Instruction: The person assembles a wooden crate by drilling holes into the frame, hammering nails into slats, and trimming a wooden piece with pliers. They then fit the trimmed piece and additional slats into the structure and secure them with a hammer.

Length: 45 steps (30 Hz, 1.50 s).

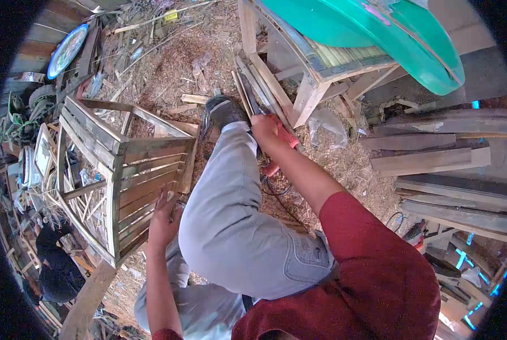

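My left hand [163,220] is beside the slatted side of a wooden frame [116,170], fingers stretched out and holding nothing. Low beside my shoe [226,110], my right hand [263,129] is closed on an orange corded power tool [286,135]. Hand and forearm cover much of the tool, so its exact kind is hidden. A black cord [287,209] trails behind it across the ground. Thin wooden strips [243,93] lie just ahead of that hand. My bent leg in grey trousers [225,226] stands between both hands.
A wooden bench [315,76] with a green plastic sheet-like piece [372,39] stands at upper right. Stacked planks [434,161] lie at right. Wood shavings [191,51] cover the ground. A person in dark clothes [61,272] is at lower left, near a wooden beam [89,303].
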Tool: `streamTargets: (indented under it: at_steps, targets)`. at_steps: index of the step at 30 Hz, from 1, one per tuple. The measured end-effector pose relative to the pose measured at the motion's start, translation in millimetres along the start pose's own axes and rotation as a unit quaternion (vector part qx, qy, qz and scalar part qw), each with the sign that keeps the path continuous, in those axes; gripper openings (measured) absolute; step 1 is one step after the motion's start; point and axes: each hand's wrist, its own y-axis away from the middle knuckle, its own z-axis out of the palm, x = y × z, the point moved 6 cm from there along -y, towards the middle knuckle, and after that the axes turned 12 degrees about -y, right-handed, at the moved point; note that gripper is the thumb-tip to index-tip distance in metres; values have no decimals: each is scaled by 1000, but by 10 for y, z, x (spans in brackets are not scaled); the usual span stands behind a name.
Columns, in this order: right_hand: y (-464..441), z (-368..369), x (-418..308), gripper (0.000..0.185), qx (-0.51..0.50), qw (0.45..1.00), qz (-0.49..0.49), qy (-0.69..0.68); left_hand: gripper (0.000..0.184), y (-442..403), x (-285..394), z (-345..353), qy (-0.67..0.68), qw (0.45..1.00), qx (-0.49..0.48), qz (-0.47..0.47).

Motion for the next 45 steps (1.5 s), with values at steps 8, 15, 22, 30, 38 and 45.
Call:
streamTargets:
  at_steps: [8, 15, 22, 30, 38, 45]
  targets:
    - [-3, 28, -216, 31, -62, 997, -33, 45, 50, 55, 17, 16, -57, 998, 12, 26]
    - [290, 53, -389, 17, -9, 976, -116, 183, 46, 174, -7, 127, 58, 998, -18, -34]
    - [196, 16, -413, 16, 13, 973, -109, 204, 53, 107, -52, 92, 139, 988, -23, -70]
    - [75, 116, -410, 20, -43, 985, -50, 160, 57, 11, -211, 129, -48, 998, 0, 40]
    - [156, 44, -243, 27, 13, 998, 51, 34, 55, 194, -22, -75, 2, 1000, -10, -11]
    - [355, -314, -194, 24, 111, 990, -77, 43, 50, 228, -196, -31, 45, 999, -6, -7]
